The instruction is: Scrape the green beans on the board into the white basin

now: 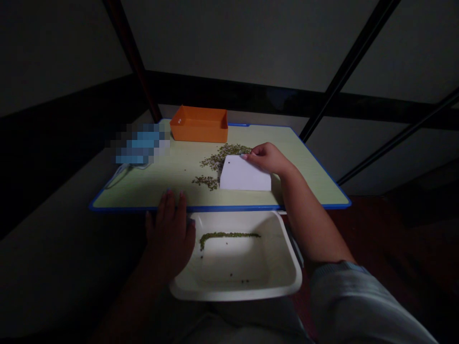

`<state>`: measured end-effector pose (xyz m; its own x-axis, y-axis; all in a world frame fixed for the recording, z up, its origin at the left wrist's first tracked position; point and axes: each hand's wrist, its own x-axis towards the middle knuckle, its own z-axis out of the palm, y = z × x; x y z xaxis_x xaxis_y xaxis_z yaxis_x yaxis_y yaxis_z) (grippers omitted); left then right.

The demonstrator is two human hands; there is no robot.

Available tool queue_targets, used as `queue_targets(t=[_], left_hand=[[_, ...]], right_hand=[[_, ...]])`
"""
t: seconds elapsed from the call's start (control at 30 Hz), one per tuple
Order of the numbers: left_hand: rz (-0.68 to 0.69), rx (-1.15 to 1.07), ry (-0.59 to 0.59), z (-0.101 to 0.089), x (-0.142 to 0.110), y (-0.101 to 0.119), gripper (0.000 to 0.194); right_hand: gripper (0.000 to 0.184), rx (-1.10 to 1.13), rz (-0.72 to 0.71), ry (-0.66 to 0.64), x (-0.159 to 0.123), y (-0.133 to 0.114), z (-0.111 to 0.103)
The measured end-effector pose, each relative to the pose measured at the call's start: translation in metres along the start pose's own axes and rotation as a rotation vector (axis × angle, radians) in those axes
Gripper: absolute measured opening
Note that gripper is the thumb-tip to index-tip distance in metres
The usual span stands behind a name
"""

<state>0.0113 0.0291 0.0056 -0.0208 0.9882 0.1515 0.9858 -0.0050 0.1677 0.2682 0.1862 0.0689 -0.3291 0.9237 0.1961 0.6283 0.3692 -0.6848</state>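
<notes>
White card point(246, 174) at frame centre, its upper edge pinched by the right hand point(269, 157), meets greenish grains point(224, 155) on the tabletop point(308, 165). Left hand point(170, 239), lower left, has fingers spread beside a basin point(291, 282). Too hasty a sweep could fling grains past it.

left hand point(170, 239): back up, fingers point(170, 205) lightly spread and pointing far, thumb point(190, 236) on the right side.
left forearm point(138, 282): near left, deep in shadow.
right hand point(269, 157): farther off, pinching, fingers curled, thumb toward the left.
right forearm point(315, 215): bare, slanting from near right to far left.
</notes>
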Motion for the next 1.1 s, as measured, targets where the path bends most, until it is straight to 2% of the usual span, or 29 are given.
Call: queue_targets(t=[0.3, 0.7, 1.1], left_hand=[[0.002, -0.022, -0.008, -0.001, 0.000, 0.001, 0.058], [0.007, -0.007, -0.001, 0.000, -0.001, 0.001, 0.058], [0.012, 0.000, 0.002, 0.000, -0.001, 0.000, 0.058]], right_hand=[[0.050, 0.033, 0.016, 0.091, -0.002, 0.004, -0.009], [0.053, -0.034, 0.012, 0.026, 0.000, 0.000, 0.000], [0.052, 0.001, -0.016, 0.007, 0.002, -0.001, 0.004]])
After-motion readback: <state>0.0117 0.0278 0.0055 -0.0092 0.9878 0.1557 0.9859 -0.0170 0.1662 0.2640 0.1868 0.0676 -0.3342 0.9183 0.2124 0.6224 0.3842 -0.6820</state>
